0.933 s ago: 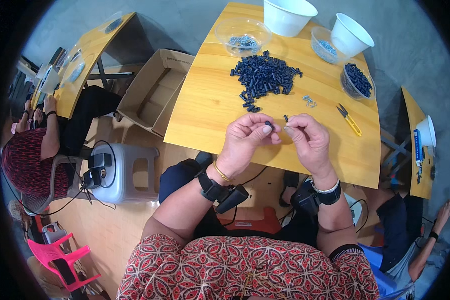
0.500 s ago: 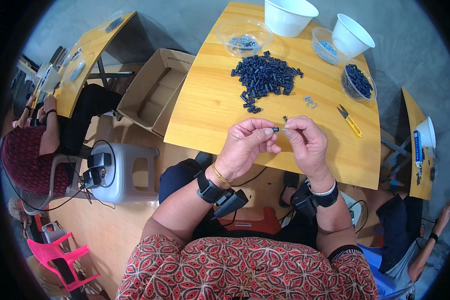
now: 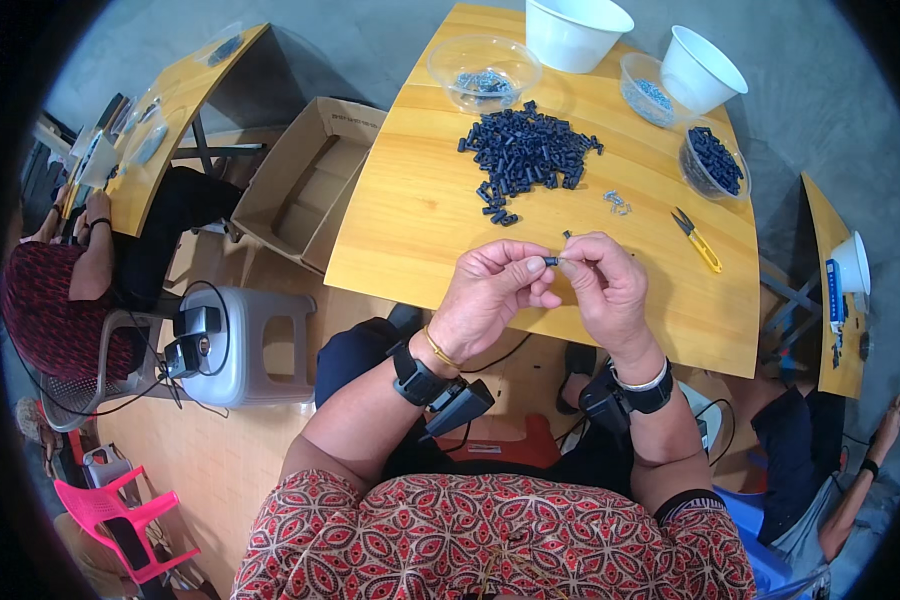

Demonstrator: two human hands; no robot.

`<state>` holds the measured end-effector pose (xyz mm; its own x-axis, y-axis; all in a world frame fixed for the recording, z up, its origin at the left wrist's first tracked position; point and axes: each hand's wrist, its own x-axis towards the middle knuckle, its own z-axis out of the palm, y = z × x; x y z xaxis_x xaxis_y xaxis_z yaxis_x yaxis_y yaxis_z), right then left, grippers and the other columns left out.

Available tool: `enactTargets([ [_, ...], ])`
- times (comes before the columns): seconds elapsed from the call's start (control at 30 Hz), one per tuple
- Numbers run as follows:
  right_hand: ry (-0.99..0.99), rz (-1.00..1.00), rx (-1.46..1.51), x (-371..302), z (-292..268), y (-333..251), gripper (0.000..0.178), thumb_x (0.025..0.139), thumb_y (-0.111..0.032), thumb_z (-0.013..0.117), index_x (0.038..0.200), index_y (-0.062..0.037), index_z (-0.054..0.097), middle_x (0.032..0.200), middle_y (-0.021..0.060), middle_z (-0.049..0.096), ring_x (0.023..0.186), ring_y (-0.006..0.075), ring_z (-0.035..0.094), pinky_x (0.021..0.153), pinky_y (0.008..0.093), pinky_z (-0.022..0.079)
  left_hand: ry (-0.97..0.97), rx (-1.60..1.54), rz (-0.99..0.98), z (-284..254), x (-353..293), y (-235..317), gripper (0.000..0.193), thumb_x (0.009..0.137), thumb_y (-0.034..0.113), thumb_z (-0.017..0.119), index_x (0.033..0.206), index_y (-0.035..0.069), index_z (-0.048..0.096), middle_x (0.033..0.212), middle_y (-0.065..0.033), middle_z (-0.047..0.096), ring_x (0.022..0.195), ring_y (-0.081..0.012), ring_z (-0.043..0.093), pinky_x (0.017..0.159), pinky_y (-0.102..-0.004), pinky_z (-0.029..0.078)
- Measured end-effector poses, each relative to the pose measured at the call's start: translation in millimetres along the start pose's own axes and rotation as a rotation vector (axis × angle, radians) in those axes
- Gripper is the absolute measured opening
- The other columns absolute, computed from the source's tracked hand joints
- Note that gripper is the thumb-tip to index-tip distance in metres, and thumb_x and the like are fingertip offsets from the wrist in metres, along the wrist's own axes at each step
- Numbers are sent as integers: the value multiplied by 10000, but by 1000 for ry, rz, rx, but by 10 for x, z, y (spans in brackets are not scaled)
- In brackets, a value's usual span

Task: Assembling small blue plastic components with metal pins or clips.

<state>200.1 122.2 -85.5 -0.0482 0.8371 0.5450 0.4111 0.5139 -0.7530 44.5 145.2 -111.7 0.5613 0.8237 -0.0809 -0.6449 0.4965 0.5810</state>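
Over the near edge of the wooden table, my left hand (image 3: 492, 290) pinches a small black plastic tube (image 3: 550, 261) between thumb and fingers. My right hand (image 3: 608, 292) is closed too, its thumb and forefinger at the tube's right end on a tiny metal piece that is mostly hidden. A small dark piece (image 3: 567, 234) shows just above the right fingertips; whether it is held or lies on the table I cannot tell. Beyond both hands spreads a heap of black tubes (image 3: 530, 150). A few small metal parts (image 3: 617, 203) lie loose to the right of it.
Yellow-handled snips (image 3: 700, 243) lie at the right. Clear bowls of metal parts (image 3: 485, 78) (image 3: 648, 98), a bowl of black tubes (image 3: 712, 165) and white tubs (image 3: 577, 35) (image 3: 703, 62) line the back and right. An open carton (image 3: 305, 190) stands left; people sit at side tables.
My right hand has shifted slightly left, bringing its fingertips and the tiny metal piece against the end of the black tube. My left hand has kept its hold.
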Motion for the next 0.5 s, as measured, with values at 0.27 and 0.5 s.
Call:
enactTargets([
  [0.27, 22, -121, -82, 6, 15, -16, 83, 776, 28, 592, 803, -27, 537, 722, 96, 567, 623, 190, 564, 580, 269, 452, -23, 2, -8, -26, 4, -23, 112, 861, 37, 542, 954, -9, 584, 806, -78, 602, 705, -130, 587, 688, -310, 556],
  [0.5, 55, 206, 259, -79, 72, -26, 58, 805, 22, 585, 795, -1, 533, 732, 49, 581, 642, 98, 566, 578, 238, 460, 20, 177, 201, 3, -15, -105, 129, 839, -27, 546, 960, -12, 585, 860, -95, 614, 784, -153, 606, 737, -302, 542],
])
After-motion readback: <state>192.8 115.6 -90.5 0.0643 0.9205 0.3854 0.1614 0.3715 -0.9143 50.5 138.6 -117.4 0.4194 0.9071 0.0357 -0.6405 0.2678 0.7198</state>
